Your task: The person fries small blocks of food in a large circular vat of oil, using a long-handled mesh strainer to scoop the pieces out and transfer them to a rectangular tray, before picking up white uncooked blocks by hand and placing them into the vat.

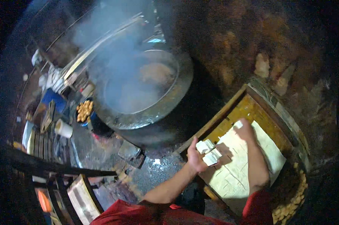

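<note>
My left hand [196,159], palm up, holds pieces of white tofu [211,157] beside a shallow wooden tray [214,123]. Inside the tray lies a flat slab of white tofu [234,174], scored with cut lines into blocks. My right hand [245,130] is at the slab's far edge, its fingers closed around a small white piece [238,124]. The right forearm crosses over the slab and hides part of it. The tray floor shows yellow-brown beyond the slab.
A large round wok [169,98] steams heavily ahead, its contents partly veiled. Left of it stands a dark container of golden-brown pieces [85,110], near a white cup [64,128]. A wooden rack [83,197] is at lower left. More pale pieces [292,205] lie at lower right.
</note>
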`<move>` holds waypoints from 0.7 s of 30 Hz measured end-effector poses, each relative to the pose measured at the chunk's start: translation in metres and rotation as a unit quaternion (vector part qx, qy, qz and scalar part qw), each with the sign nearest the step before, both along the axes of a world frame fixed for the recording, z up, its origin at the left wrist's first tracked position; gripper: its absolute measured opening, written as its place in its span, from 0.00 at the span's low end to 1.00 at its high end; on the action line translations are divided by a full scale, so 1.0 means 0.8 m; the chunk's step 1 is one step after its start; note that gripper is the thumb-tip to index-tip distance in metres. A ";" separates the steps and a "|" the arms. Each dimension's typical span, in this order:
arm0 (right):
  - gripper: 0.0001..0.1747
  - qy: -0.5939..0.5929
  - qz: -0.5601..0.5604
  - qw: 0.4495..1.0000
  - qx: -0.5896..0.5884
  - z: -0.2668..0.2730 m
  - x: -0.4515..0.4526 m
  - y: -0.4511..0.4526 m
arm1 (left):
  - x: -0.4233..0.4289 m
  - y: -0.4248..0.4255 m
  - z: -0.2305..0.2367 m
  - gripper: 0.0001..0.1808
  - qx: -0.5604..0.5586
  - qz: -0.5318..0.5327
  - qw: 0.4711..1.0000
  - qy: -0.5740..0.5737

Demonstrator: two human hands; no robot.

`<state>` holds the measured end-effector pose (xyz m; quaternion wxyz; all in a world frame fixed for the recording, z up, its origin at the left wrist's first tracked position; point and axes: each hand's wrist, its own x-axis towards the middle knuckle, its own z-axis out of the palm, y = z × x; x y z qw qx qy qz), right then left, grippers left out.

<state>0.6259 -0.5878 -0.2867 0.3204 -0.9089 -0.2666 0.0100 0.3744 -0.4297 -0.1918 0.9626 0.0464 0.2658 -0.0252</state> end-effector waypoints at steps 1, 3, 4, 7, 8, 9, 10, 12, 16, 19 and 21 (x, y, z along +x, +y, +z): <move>0.21 0.138 -0.025 0.984 0.111 0.002 0.012 -0.006 | -0.003 0.003 0.008 0.38 -0.004 0.000 1.000 -0.028; 0.20 0.455 -0.126 0.811 0.345 0.035 -0.009 0.006 | -0.024 0.019 0.014 0.35 -0.004 0.030 0.999 -0.038; 0.20 0.515 -0.079 0.755 0.398 0.067 -0.034 0.011 | -0.031 0.024 0.019 0.34 0.021 0.034 0.999 0.001; 0.21 0.607 0.020 0.651 0.455 0.133 -0.121 0.043 | -0.042 0.038 0.013 0.29 0.061 0.067 0.996 0.016; 0.22 0.588 0.079 0.659 0.462 0.149 -0.146 0.062 | -0.042 0.043 0.016 0.29 0.049 0.068 0.996 0.016; 0.23 0.566 0.137 0.665 0.467 0.166 -0.171 0.079 | -0.039 0.047 0.021 0.29 0.038 0.066 0.997 0.017; 0.26 0.508 0.168 0.737 0.412 0.191 -0.205 0.105 | -0.040 0.053 0.020 0.28 0.018 0.088 0.996 0.006; 0.31 0.378 0.260 0.843 0.282 0.221 -0.253 0.149 | -0.047 0.065 0.043 0.27 -0.016 0.142 0.989 -0.044; 0.34 0.043 0.336 0.938 0.073 0.244 -0.307 0.227 | -0.066 0.120 0.020 0.24 -0.036 0.243 0.953 -0.179; 0.34 0.004 0.341 0.939 0.053 0.243 -0.318 0.279 | -0.077 0.173 0.023 0.23 -0.021 0.289 0.944 -0.158; 0.33 0.017 0.353 0.932 0.075 0.224 -0.322 0.335 | -0.081 0.220 0.011 0.23 -0.015 0.317 0.937 -0.148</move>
